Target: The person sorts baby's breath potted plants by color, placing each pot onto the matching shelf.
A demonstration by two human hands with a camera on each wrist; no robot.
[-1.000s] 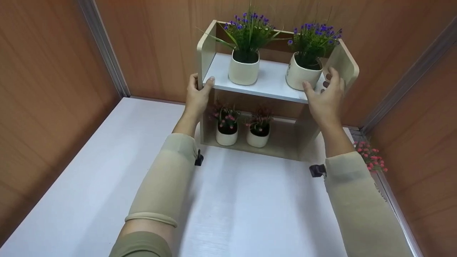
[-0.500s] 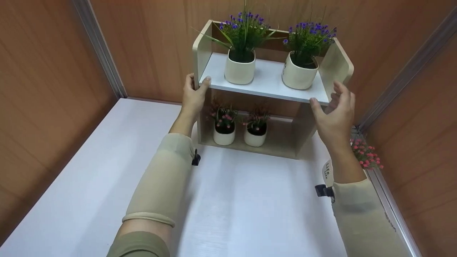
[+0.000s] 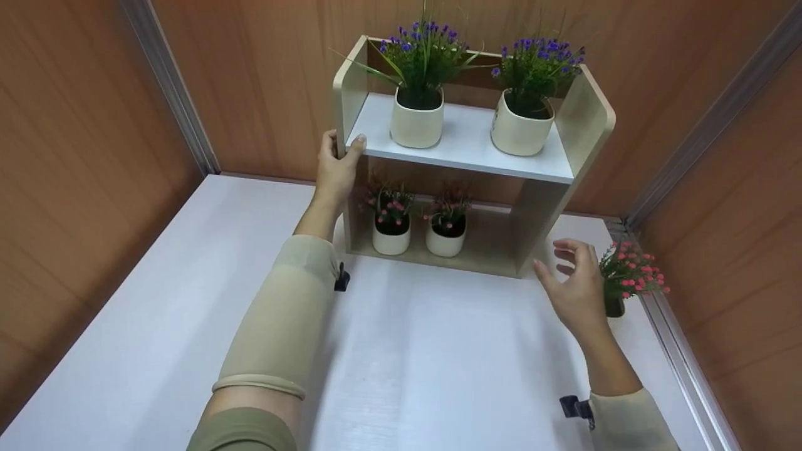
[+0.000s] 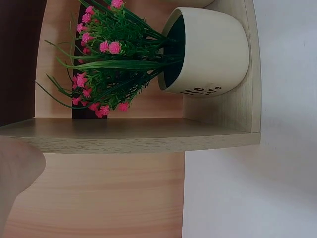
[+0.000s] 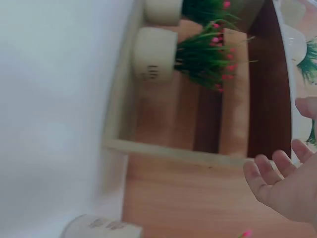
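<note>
A white table point(image 3: 188, 300) fills the floor of a booth walled in brown wood-grain panels point(image 3: 81, 144), with grey metal strips point(image 3: 169, 88) running up the corners. At the far side of the table, against the back panel, stands a two-tier shelf point(image 3: 583, 119) with pale wooden sides and a white upper board.

On the upper board stand two cream pots of purple flowers point(image 3: 418, 94), one left of middle and one near the right side. On the bottom tier, towards the left, two smaller pots of pink flowers point(image 3: 391, 219) stand side by side. Another pink-flowered plant point(image 3: 626, 275) stands on the table to the right of the shelf, near the right wall.

The left hand point(image 3: 335, 169) grips the shelf's left side, thumb curled over the front corner of the upper board. The right hand point(image 3: 573, 291) hovers above the table between the shelf's lower right corner and the loose plant, fingers spread and loosely bent, holding nothing.
</note>
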